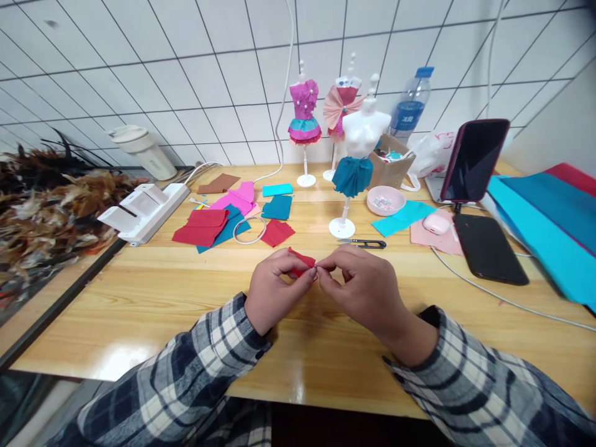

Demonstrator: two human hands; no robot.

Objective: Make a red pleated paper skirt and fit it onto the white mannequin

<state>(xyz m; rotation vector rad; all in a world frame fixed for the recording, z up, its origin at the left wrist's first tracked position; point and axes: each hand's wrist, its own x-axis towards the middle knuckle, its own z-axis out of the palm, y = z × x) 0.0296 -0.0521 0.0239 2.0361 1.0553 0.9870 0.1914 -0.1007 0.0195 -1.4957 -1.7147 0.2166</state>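
Between my two hands, above the front of the table, is a small piece of red crepe paper [302, 259]. My left hand [279, 285] pinches it between thumb and fingers. The fingertips of my right hand [361, 282] are pinched together at the paper's right edge, so both hands hold it. Part of the paper is hidden behind my left fingers. Just beyond my right hand lies a pair of thread snips [362, 243]. Behind them stands a white mini dress form [365, 127] wearing a teal paper skirt [352, 176].
Two dressed mini mannequins [305, 112] stand near the tiled wall. Coloured paper pieces [200, 228] and a ring of tape [250, 230] lie left; a pink bowl [386, 201], a phone [488, 248] and a cable sit right. A power strip [156, 214] and feathers [51, 223] are far left.
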